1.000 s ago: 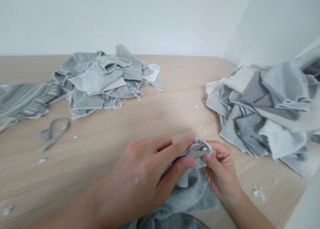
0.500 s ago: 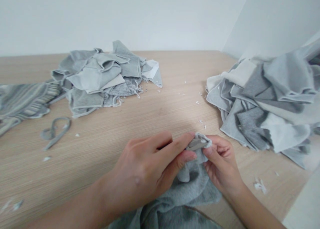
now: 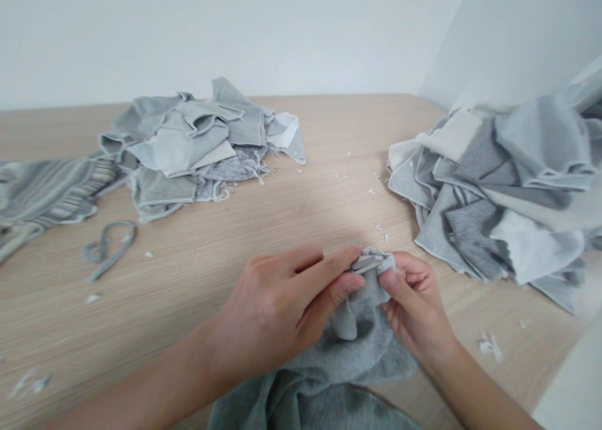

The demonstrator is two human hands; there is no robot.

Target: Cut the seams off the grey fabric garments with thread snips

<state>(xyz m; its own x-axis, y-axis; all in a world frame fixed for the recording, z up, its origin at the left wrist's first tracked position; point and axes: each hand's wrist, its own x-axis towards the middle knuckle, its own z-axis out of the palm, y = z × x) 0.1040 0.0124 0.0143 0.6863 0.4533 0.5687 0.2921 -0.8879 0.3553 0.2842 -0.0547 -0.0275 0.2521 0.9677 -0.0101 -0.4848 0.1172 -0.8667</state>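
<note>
My left hand [image 3: 286, 298] is closed around small metal thread snips [image 3: 367, 264]; only their pale blades show beyond the fingertips. The blades lie against the edge of a grey knit fabric piece [image 3: 348, 361]. My right hand [image 3: 418, 304] pinches that edge between thumb and fingers, just right of the blades. From there the cloth hangs down in loose folds toward the bottom of the head view. The grip end of the snips is hidden inside my left hand.
A heap of grey fabric pieces [image 3: 183, 141] lies at the back left, beside striped fabric [image 3: 51, 188]. Another grey and cream heap [image 3: 508, 179] sits at the right. A curled grey strip [image 3: 110, 248] and white thread scraps [image 3: 489, 345] lie on the wooden table [image 3: 324, 210].
The snips have turned slightly and their blades look narrower now. Both hands have shifted a little to the left, still holding the snips and the fabric edge.
</note>
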